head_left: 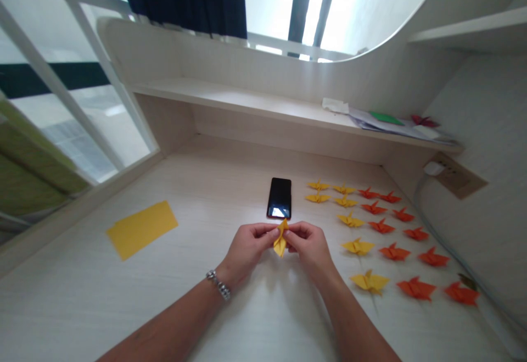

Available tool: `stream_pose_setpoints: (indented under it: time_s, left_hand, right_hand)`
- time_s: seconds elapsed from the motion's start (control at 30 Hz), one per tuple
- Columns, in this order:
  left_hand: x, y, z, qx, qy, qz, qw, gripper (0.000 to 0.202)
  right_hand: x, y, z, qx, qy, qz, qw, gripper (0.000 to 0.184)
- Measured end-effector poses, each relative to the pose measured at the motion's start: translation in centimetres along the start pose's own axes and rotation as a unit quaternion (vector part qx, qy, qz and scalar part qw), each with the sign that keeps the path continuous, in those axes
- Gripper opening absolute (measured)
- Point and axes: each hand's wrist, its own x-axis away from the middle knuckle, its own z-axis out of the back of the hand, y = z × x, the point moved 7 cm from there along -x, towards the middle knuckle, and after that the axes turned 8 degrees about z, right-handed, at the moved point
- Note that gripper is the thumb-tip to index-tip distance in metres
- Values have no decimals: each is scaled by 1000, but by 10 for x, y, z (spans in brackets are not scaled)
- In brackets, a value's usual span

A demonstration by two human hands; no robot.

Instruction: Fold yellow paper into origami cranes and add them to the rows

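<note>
Between my two hands is a small piece of folded yellow origami paper (280, 241), narrow and pointed at its lower end. My left hand (248, 245) pinches its left side with thumb and fingers. From the other side my right hand (308, 242) pinches it too, the thumb pressed on the front. Both hands are just in front of a dark phone (279, 197) lying on the desk. To the right stand rows of folded paper cranes, yellow ones (357, 246) nearer my hands and orange ones (394, 252) farther right.
Yellow paper sheets (142, 229) lie stacked on the desk at the left. A shelf (230, 100) runs along the back, bearing papers (387, 123) at its right end. A cable (442, 235) runs from the wall socket (459, 175) down the right edge.
</note>
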Motion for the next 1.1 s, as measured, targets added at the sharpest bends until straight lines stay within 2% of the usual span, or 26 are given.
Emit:
stream_pose_setpoints:
  time_s: [0.33,0.6,1.1]
  left_hand:
    - [1,2,2,-26,38,-1,999,27]
    - [1,4,4,-82,73,-21,994,30]
    - [1,9,4,-82,50,-15,995,28]
  right_hand:
    - [1,-7,-1,10,12,-11,1000,23]
    - [2,-4,-2,0,19,-12,1000,24]
    - [2,-7,-2,9,13,-24,1000,25]
